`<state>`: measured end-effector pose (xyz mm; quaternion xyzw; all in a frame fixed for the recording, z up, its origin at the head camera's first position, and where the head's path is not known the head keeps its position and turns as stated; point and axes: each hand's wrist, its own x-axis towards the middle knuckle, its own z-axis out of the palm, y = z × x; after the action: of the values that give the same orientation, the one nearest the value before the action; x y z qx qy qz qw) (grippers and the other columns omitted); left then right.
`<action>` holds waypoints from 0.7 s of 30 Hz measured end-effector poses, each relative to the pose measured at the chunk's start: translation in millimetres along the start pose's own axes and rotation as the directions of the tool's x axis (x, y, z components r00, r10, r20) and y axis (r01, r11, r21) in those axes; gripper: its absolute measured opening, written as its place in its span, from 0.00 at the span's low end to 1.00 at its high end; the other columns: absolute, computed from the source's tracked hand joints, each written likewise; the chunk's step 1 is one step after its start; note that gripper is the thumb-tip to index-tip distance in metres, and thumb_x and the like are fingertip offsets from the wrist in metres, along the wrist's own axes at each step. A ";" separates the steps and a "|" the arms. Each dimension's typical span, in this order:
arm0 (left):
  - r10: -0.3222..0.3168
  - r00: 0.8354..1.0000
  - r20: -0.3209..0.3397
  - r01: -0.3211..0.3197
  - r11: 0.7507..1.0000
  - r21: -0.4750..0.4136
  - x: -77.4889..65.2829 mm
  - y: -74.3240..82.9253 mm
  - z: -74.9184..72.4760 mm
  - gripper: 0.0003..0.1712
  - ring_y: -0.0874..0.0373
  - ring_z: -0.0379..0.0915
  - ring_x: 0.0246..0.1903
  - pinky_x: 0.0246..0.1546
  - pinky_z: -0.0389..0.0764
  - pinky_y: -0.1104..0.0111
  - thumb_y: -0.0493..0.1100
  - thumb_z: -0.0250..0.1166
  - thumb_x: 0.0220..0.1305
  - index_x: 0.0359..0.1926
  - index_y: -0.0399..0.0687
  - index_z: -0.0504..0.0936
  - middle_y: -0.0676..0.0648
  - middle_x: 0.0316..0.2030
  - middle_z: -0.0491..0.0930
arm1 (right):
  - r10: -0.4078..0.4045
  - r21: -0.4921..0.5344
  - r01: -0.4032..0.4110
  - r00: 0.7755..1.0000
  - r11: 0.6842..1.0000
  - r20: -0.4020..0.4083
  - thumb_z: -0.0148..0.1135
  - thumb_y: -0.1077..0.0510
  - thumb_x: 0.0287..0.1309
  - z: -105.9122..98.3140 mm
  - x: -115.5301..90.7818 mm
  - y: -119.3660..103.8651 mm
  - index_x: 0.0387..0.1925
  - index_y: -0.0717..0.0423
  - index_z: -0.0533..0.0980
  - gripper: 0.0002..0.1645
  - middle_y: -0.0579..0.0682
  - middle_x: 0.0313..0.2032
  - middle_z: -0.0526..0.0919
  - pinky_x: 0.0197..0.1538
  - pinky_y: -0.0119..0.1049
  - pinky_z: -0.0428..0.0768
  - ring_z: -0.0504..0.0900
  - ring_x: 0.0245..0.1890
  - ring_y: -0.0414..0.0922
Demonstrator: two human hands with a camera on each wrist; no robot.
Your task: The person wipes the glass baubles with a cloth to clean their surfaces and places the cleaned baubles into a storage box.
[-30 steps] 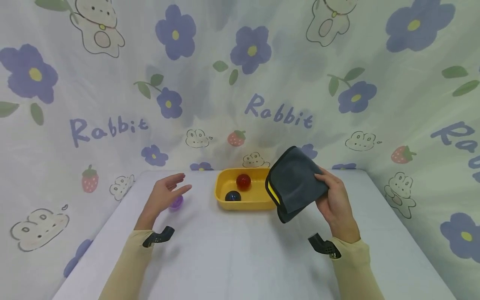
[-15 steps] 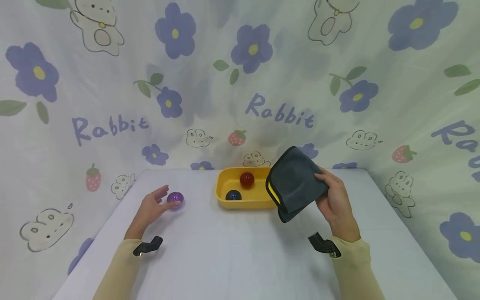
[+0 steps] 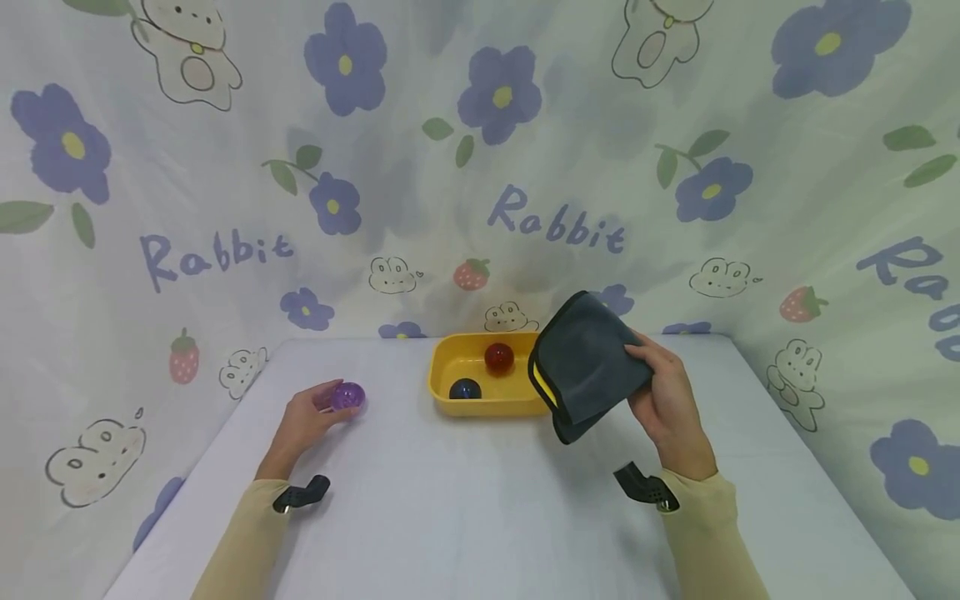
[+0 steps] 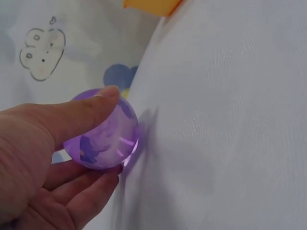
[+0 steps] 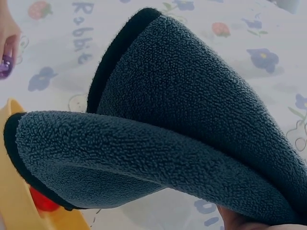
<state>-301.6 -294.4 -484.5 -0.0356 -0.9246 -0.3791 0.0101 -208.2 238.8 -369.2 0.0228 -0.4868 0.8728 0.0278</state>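
At the table's left side my left hand (image 3: 300, 425) pinches a clear purple ball (image 3: 349, 397) between thumb and fingers. The left wrist view shows the thumb (image 4: 91, 112) across the ball's upper side and the fingers curled beneath it; whether the ball touches the table I cannot tell. My right hand (image 3: 670, 412) grips a folded dark grey cloth (image 3: 588, 358) with black edging, held up over the tray's right end. A strip of yellow shows inside the fold. Terry loops cover the cloth's side seen in the right wrist view, where the hand is mostly hidden.
A yellow tray (image 3: 487, 407) stands at the back middle of the white table (image 3: 450, 500), its right end hidden by the cloth. Inside it lie a red ball (image 3: 498, 358) and a dark ball (image 3: 465, 389). A printed curtain (image 3: 420, 167) hangs behind.
My left hand has come down and left from above the purple ball and taken hold of it. The red ball has rolled a little to the right in the tray. My right hand stays put.
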 end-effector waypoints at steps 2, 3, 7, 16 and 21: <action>-0.009 1.000 -0.016 0.009 1.000 0.005 -0.3 -0.6 0.3 0.48 0.30 0.73 0.66 0.67 0.76 0.43 0.55 0.77 0.60 0.73 0.34 0.69 0.28 0.67 0.73 | 0.000 0.003 0.000 1.000 1.000 0.001 0.38 0.63 0.81 0.1 0.1 0.5 0.80 0.66 0.49 0.32 0.58 0.82 0.48 0.65 0.24 0.78 0.53 0.82 0.49; -0.016 1.000 -0.021 0.016 1.000 0.006 -0.6 -1.1 0.6 0.49 0.30 0.73 0.66 0.67 0.76 0.42 0.56 0.77 0.60 0.72 0.34 0.69 0.28 0.67 0.73 | 0.002 0.001 -0.002 1.000 1.000 0.001 0.37 0.63 0.81 0.2 0.0 1.0 0.80 0.66 0.49 0.32 0.58 0.82 0.48 0.65 0.24 0.78 0.52 0.82 0.49; -0.051 0.998 -0.038 0.052 0.999 0.008 -3.8 0.1 3.1 0.49 0.32 0.74 0.65 0.67 0.76 0.43 0.58 0.77 0.58 0.72 0.36 0.71 0.29 0.66 0.75 | 0.012 -0.018 -0.012 1.000 1.000 0.003 0.37 0.63 0.81 0.2 -1.2 2.8 0.81 0.66 0.47 0.33 0.58 0.83 0.46 0.66 0.23 0.77 0.51 0.83 0.49; -0.005 1.000 -0.024 0.005 1.000 -0.017 -14.5 26.9 12.7 0.49 0.35 0.77 0.64 0.65 0.78 0.44 0.60 0.78 0.56 0.70 0.38 0.74 0.33 0.65 0.78 | 0.021 -0.013 -0.020 1.000 1.000 0.006 0.37 0.63 0.81 -1.5 -2.9 3.9 0.81 0.65 0.48 0.33 0.57 0.83 0.48 0.65 0.23 0.78 0.52 0.83 0.49; -0.014 1.000 0.002 0.014 0.998 -0.065 -20.3 55.0 15.0 0.51 0.36 0.75 0.67 0.66 0.78 0.44 0.64 0.78 0.55 0.72 0.43 0.73 0.36 0.68 0.76 | 0.031 -0.003 -0.031 0.999 1.000 0.010 0.37 0.63 0.81 -1.6 -3.5 3.2 0.81 0.65 0.48 0.33 0.57 0.83 0.48 0.64 0.23 0.78 0.53 0.82 0.49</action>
<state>-277.2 -246.0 -457.6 -0.0296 -0.9121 -0.4089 0.0055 -204.9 238.4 -373.0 0.0194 -0.4886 0.8722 0.0117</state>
